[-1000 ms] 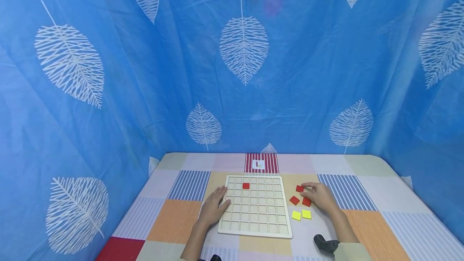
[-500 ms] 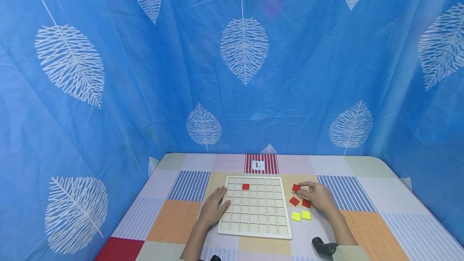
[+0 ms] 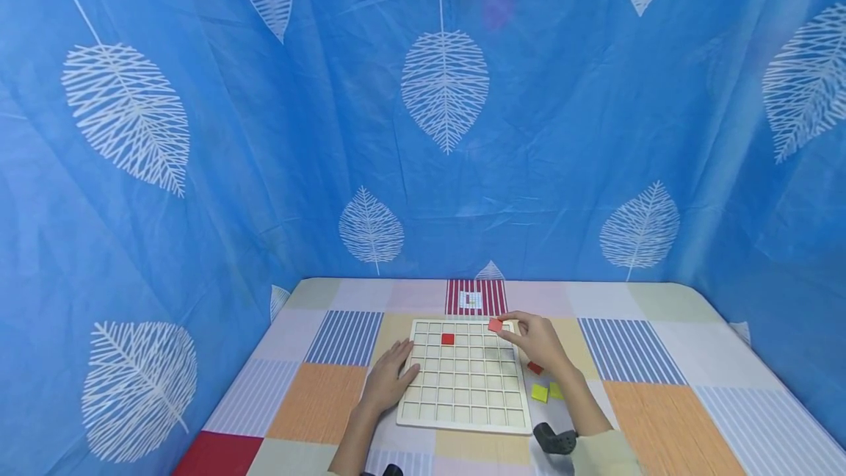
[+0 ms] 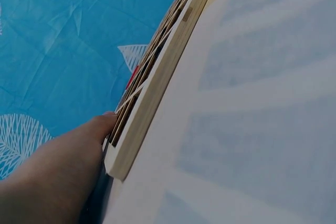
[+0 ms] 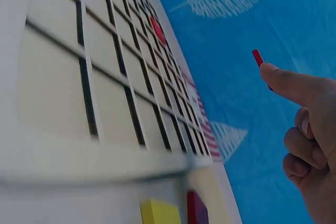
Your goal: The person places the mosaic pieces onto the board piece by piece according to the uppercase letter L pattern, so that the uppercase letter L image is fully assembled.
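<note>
A cream grid board (image 3: 463, 428) lies on the table, with one red square tile (image 3: 448, 339) set in a cell of its second row from the far side. My left hand (image 3: 385, 382) rests along the board's left edge, fingers straight and thumb over the rim. Thumb and fingertips of my right hand (image 3: 543, 342) pinch another red tile (image 3: 495, 325) over the board's far right part. In the right wrist view this held tile (image 5: 256, 57) shows edge-on, raised above the grid, while the other fingers of that hand curl in.
Right of the board lie yellow tiles (image 3: 539, 393) and a red tile (image 3: 535, 367), partly hidden by my right forearm. A small printed card (image 3: 471, 300) with a grid pattern lies beyond the board. A blue leaf-patterned curtain (image 3: 548, 131) surrounds the table.
My right hand has picked up a red tile from right of the board and carried it left, over the board's far right part. The left hand stays put.
</note>
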The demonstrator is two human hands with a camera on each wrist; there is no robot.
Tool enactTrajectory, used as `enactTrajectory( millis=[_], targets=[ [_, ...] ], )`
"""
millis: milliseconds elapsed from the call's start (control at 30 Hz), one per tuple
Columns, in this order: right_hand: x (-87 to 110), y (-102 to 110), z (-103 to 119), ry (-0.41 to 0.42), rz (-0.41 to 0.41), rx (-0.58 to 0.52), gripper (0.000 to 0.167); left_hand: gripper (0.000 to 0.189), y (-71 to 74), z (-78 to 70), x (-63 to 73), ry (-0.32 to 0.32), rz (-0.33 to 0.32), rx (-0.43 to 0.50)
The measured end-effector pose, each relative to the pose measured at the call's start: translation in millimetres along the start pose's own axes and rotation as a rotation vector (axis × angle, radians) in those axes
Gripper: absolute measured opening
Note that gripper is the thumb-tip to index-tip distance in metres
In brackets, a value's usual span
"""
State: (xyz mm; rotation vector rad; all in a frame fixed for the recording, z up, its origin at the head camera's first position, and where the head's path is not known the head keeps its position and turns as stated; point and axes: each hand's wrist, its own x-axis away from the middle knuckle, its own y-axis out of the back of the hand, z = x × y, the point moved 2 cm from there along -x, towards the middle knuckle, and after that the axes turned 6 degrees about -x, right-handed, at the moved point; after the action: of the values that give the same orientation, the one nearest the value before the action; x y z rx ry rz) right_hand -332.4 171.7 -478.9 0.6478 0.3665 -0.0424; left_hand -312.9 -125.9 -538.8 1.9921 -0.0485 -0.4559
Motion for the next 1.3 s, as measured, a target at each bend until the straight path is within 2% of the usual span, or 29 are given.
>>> enactTrajectory(
  millis=[200,400,633,967,1300],
  targets=[
    [-4.9,-25.0,18.4,0.024,0.029,-0.021,0.03,0.053,1.7,-0.1,0.7,-0.02,-0.011,-0.009],
    [-2.6,-53.9,20.6,0.1,0.096,-0.004,0.027,0.053,2.4,0.2,0.8,-0.011,-0.004,-0.005],
    [3.3,-78.4,15.3,0.072,0.172,-0.02,0.025,0.054,1.4,1.1,1.3,0.006,0.002,-0.001],
    [3.4,-85.2,15.8,0.088,0.176,0.023,0.024,0.053,-0.4,0.1,-0.9,0.017,0.005,0.001],
    [0.5,-89.9,18.6,0.093,0.186,0.013,0.022,0.053,-0.3,-0.9,-0.8,0.026,0.016,0.012]
  ],
)
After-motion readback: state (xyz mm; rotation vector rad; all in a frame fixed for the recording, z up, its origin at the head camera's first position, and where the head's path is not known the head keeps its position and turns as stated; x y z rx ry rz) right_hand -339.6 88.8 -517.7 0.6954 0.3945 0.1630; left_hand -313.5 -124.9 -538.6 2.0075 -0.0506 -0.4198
